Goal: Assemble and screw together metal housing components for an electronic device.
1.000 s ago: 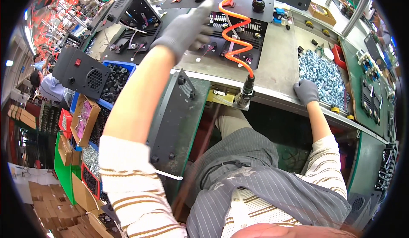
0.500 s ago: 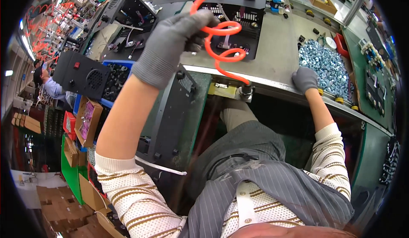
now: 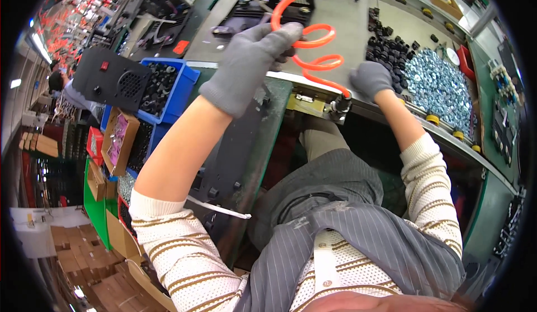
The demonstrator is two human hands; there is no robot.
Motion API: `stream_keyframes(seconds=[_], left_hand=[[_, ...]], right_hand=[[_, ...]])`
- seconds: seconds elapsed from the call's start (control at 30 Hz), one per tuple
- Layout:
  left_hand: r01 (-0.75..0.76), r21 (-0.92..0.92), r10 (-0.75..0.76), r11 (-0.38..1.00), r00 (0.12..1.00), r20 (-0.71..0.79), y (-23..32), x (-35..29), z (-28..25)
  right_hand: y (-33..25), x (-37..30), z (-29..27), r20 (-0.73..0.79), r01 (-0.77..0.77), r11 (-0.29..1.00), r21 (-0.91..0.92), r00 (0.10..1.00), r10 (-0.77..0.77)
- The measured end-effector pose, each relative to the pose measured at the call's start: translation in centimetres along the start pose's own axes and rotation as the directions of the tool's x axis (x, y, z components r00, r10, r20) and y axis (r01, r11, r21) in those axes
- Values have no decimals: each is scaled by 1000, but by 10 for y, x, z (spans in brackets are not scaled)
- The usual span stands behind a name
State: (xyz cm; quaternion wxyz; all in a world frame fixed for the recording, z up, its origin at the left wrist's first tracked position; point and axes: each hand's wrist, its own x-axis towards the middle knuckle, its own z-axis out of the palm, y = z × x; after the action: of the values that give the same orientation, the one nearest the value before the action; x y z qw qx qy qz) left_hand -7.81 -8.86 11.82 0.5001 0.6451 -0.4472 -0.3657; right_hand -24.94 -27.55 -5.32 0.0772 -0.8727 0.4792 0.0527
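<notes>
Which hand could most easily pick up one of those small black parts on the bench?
Probably the right hand: it rests beside the black parts. The left hand is farther off, by the orange hose.

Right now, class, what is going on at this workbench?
A seated person in grey gloves works at a bench. The left hand is raised beside the orange coiled hose, touching its coils. The right hand rests on the bench edge by a pile of small black parts, with silvery hardware heaped beyond. A blue bin of black parts sits left.
</notes>
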Motion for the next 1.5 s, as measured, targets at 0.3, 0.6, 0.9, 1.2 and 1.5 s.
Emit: stream_keyframes(seconds=[0.3, 0.6, 0.9, 1.2, 1.5], left_hand=[[85, 28, -81, 996, 989, -121, -16, 2, -15], [95, 50, -83, 994, 978, -193, -16, 9, -14], [139, 38, -134, 990, 985, -112, -22, 35, -9], [-70, 527, 82, 847, 997, 1, -31, 14, -7], [-63, 947, 164, 315, 986, 11, -66, -57, -29]], right_hand=[[-86, 46, 16, -1, 456, 879, 136, 888, -460], [28, 40, 2, -67, 447, 875, 187, 894, -443], [251, -29, 7, 191, -463, 880, -104, 859, 474], [197, 6, -30, 257, -264, 894, -361, 894, 368], [28, 159, 13, -396, 453, 862, -228, 766, -507]])
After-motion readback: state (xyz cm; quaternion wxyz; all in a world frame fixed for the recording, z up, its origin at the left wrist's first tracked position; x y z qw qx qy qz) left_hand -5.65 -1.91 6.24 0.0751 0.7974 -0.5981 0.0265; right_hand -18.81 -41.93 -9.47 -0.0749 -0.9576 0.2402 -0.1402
